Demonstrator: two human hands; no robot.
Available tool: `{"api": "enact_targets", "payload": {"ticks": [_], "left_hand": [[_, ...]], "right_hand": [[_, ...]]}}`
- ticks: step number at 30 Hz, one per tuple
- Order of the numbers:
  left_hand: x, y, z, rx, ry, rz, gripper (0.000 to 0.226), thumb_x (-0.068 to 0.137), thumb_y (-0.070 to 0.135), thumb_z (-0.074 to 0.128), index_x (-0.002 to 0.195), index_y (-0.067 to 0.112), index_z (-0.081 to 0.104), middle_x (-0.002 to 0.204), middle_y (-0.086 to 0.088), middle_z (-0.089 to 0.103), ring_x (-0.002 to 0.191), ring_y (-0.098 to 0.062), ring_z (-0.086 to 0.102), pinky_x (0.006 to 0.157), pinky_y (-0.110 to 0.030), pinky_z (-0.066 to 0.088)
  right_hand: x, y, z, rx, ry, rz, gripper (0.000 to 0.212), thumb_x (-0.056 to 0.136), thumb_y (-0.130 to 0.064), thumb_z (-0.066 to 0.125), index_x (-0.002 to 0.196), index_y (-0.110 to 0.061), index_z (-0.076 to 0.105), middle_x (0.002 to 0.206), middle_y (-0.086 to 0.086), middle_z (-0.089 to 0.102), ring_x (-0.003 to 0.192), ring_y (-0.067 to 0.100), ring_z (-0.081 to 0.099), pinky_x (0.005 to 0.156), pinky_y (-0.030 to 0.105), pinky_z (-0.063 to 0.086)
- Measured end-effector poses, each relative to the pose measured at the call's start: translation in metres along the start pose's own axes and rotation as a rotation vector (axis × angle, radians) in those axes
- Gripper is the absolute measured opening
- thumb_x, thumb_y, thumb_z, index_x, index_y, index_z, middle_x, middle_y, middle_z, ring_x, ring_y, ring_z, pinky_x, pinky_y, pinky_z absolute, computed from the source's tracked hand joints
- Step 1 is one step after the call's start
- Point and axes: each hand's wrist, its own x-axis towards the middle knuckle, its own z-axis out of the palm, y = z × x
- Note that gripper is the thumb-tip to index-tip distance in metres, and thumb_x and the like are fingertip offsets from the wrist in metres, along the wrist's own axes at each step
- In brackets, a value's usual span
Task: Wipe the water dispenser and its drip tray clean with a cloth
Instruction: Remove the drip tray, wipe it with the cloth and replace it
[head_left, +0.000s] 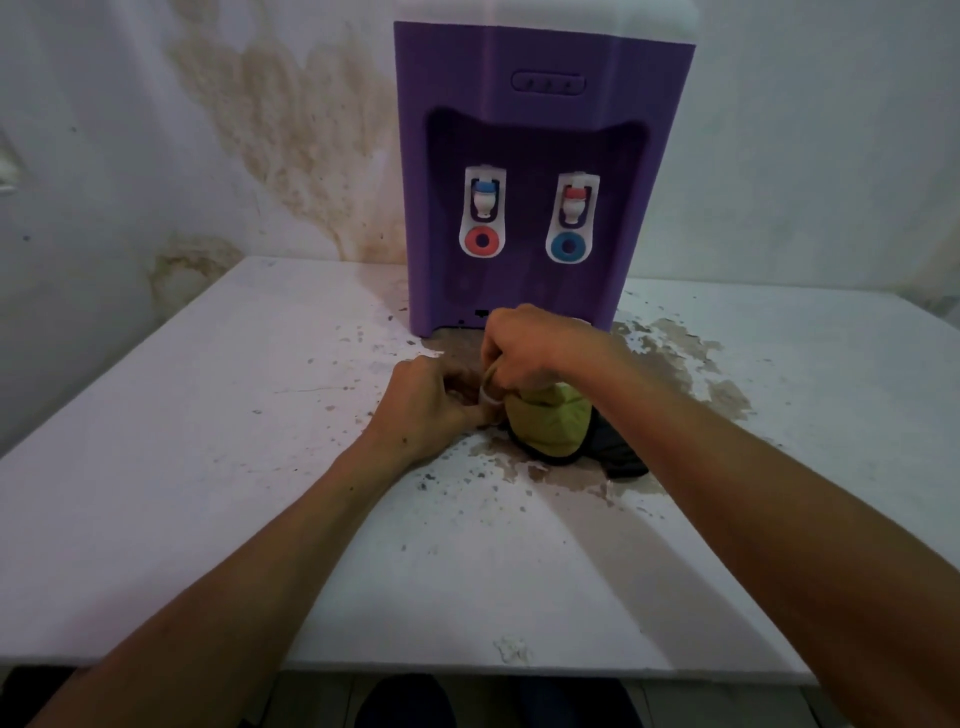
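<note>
Stained white counter (208, 467), purple plastic water dispenser (535, 171) upper centre. My right hand (524, 348) grips the bunched green cloth (550, 426) at centre; my left hand (431, 400) pinches something beside it, unclear what. Drip tray not visible. Risk: cloth drags counter grime onto dispenser.

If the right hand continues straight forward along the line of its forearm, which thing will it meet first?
Most likely the base of the purple water dispenser. The right hand, gripping the green cloth, points up and left toward its lower front edge, apparently close, though depth is unclear.
</note>
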Motion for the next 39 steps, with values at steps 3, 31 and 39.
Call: {"api": "enact_targets", "payload": {"ticks": [3,31,39], "left_hand": [[0.003,-0.004,-0.001,0.002,-0.025,-0.019,0.029,0.071,0.041,0.088,0.089,0.02,0.081,0.077,0.01,0.075,0.07,0.001,0.067,0.069,-0.02,0.053],[0.002,-0.001,0.0,-0.08,-0.019,-0.071,0.041,0.066,0.051,0.089,0.091,0.02,0.079,0.075,0.011,0.074,0.069,-0.003,0.068,0.066,-0.02,0.057],[0.004,-0.006,-0.001,-0.073,-0.01,-0.047,0.038,0.065,0.054,0.09,0.084,0.023,0.078,0.073,0.012,0.073,0.069,-0.001,0.067,0.062,-0.017,0.052]], "right_hand": [[0.002,0.008,0.016,0.063,0.08,0.004,0.025,0.083,-0.021,0.073,0.077,-0.029,0.05,0.101,0.005,0.054,0.091,0.023,0.057,0.067,0.033,0.046],[-0.009,0.033,0.015,0.049,0.157,-0.081,0.015,0.087,-0.023,0.074,0.1,-0.029,0.074,0.108,0.002,0.061,0.102,0.018,0.05,0.072,0.03,0.044],[0.004,0.024,0.029,-0.074,0.219,-0.121,0.025,0.083,-0.014,0.071,0.084,-0.031,0.052,0.098,0.005,0.056,0.09,0.027,0.059,0.061,0.032,0.043]]}}
